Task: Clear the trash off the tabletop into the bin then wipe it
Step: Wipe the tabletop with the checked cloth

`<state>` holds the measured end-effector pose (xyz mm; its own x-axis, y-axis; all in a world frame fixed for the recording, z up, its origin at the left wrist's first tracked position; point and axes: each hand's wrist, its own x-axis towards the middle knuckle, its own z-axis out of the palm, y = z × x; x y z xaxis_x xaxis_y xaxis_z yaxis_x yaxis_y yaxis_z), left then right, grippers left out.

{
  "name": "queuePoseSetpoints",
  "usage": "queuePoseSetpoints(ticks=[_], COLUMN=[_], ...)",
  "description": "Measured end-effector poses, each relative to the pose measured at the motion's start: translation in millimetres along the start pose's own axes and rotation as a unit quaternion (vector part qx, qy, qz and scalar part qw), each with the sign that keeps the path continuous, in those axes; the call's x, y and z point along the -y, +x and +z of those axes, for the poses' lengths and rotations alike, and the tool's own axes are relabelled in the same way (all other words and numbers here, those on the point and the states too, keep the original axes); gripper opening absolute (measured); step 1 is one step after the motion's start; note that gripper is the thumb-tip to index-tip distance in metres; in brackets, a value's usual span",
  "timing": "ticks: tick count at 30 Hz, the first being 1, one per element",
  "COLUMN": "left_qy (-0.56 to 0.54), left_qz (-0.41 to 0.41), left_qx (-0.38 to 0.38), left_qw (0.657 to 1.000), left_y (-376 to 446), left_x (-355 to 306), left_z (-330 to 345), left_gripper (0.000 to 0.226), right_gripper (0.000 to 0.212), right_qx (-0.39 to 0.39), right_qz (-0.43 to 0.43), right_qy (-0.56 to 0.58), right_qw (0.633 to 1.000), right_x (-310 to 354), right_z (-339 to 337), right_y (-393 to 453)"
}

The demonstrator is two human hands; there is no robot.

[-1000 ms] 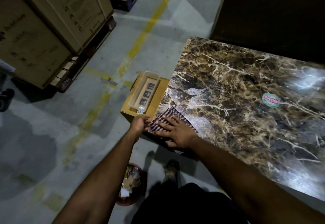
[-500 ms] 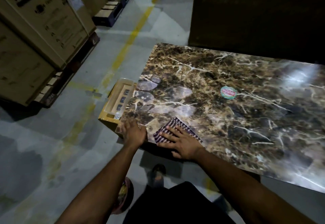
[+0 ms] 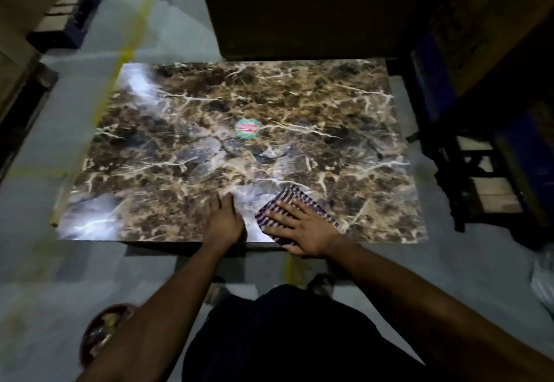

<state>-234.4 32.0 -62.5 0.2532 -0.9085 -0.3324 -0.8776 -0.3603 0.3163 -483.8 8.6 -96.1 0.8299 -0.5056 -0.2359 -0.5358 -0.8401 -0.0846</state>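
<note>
While seemingly woven, striped cloth [image 3: 295, 212] under right hand [image 3: 302, 227].

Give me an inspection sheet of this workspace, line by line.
Surface: marble-pattern tabletop, glossy with glare patches; round sticker near the middle.
Job's things: striped cloth flat near the front edge; bin on the floor at lower left, with trash inside.
Clutter: nothing seen on the tabletop.
Grippers: right hand presses flat on the cloth; left hand rests flat on the tabletop beside it.
Cables: nothing seen.
Surroundings: grey floor with yellow line; pallets at far left; dark wooden frame at right.
</note>
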Motion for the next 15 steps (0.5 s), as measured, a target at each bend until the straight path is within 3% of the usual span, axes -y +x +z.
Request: queuePoseSetpoints(ticks=[6, 11, 15], left_qy=[0.074, 0.108, 0.106], left_qz=[0.187, 0.255, 0.256], left_qx=[0.054, 0.071, 0.065], left_qw=[0.978, 0.958, 0.959], left_y=[-9, -5, -2], left_x=[-76, -109, -119], left_z=[32, 43, 45], left_gripper=[0.061, 0.061, 0.058], right_gripper=[0.074, 0.072, 0.069], right_qx=[0.01, 0.006, -0.016], right_qz=[0.061, 0.133, 0.234], right_qy=[0.006, 0.013, 0.025], right_qw=[0.998, 0.991, 0.972], right_x=[-47, -72, -73], right_z=[14, 25, 33], right_y=[-80, -137, -172])
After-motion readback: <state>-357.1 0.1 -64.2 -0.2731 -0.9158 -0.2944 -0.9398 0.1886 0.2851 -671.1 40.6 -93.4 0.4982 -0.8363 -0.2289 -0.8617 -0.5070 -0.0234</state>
